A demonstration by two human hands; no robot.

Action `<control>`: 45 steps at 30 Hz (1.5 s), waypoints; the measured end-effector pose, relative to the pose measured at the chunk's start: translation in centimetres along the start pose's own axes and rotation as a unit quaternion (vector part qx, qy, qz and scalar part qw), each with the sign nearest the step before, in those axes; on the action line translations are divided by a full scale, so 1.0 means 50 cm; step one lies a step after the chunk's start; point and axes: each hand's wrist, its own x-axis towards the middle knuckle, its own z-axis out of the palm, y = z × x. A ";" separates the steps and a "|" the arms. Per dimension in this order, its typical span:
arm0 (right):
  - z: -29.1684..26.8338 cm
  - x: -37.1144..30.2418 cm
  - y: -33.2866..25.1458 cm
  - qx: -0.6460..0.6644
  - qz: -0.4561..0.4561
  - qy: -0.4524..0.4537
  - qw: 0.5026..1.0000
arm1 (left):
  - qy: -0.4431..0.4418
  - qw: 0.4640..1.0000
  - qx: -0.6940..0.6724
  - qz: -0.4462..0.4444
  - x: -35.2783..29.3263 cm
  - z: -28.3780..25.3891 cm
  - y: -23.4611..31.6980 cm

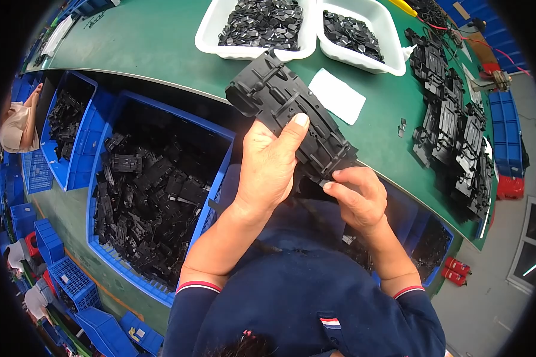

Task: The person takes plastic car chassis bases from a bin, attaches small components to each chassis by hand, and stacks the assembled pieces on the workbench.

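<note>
A long black moulded plastic part (278, 90) is held up at the near edge of the green workbench, tilted, with ribs and raised bosses on its face. My left hand (267, 159) is wrapped round its left side, thumb pressed on the face. At the part's lower right end, my right hand (363, 199) pinches a small dark piece against the corner; the fingertips hide most of that piece, so its kind is unclear. Beyond the part stand two white plastic tubs (308, 53) (393, 66) filled with small black pieces.
A white sheet (337, 96) lies on the green workbench (143, 44). Several similar black parts (449, 122) are stacked in rows at the right. A large blue crate (95, 226) of black parts stands at my left, with a smaller blue bin (80, 160) beyond. Co-workers (19, 128) are at far left.
</note>
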 end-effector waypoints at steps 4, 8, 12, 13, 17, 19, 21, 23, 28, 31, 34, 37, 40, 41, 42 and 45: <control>0.002 0.002 -0.003 0.000 0.000 -0.010 1.000 | -0.001 1.000 -0.010 -0.002 -0.001 -0.003 -0.002; 0.008 0.000 -0.002 -0.002 0.002 -0.010 1.000 | 0.008 1.000 -0.010 0.001 0.001 -0.006 -0.008; 0.010 0.004 -0.001 -0.007 0.006 -0.008 1.000 | 0.021 1.000 -0.018 0.003 0.003 -0.005 -0.008; 0.011 0.003 -0.001 0.002 0.010 -0.012 1.000 | 0.019 1.000 -0.019 0.005 0.004 -0.007 -0.007; -0.006 0.013 -0.004 0.075 0.060 -0.059 0.994 | 0.016 1.000 -0.001 -0.009 0.001 -0.017 0.001; -0.019 0.025 -0.010 0.123 0.139 -0.033 0.982 | 0.023 1.000 0.016 -0.013 0.002 -0.031 -0.005; -0.046 0.059 0.013 0.075 0.172 -0.015 0.982 | 0.020 0.999 0.013 -0.042 -0.004 -0.041 0.002; -0.067 0.099 0.050 0.013 0.221 0.023 0.975 | 0.019 0.998 0.026 -0.056 -0.009 -0.055 0.005; -0.106 0.187 0.147 0.007 0.344 0.059 0.937 | 0.049 0.996 0.048 -0.061 -0.022 -0.069 0.030; -0.104 0.224 0.167 -0.026 0.339 0.041 0.940 | 0.063 0.995 0.060 -0.048 -0.023 -0.100 0.031; -0.077 0.274 0.204 -0.054 0.310 0.023 0.949 | 0.075 0.993 0.074 -0.047 -0.025 -0.116 0.035; -0.013 0.339 0.202 -0.013 0.271 -0.043 0.962 | 0.081 0.993 0.076 -0.040 -0.029 -0.132 0.033; 0.066 0.393 0.224 -0.027 0.195 -0.115 0.974 | 0.085 0.993 0.076 -0.032 -0.031 -0.136 0.038; 0.092 0.405 0.241 -0.043 0.170 -0.135 0.975 | 0.084 0.993 0.076 -0.026 -0.031 -0.136 0.040; 0.125 0.413 0.260 -0.081 0.167 -0.176 0.967 | 0.092 0.993 0.075 -0.026 -0.034 -0.141 0.043; 0.189 0.421 0.293 -0.209 0.154 -0.254 0.932 | 0.097 0.992 0.074 -0.026 -0.043 -0.150 0.051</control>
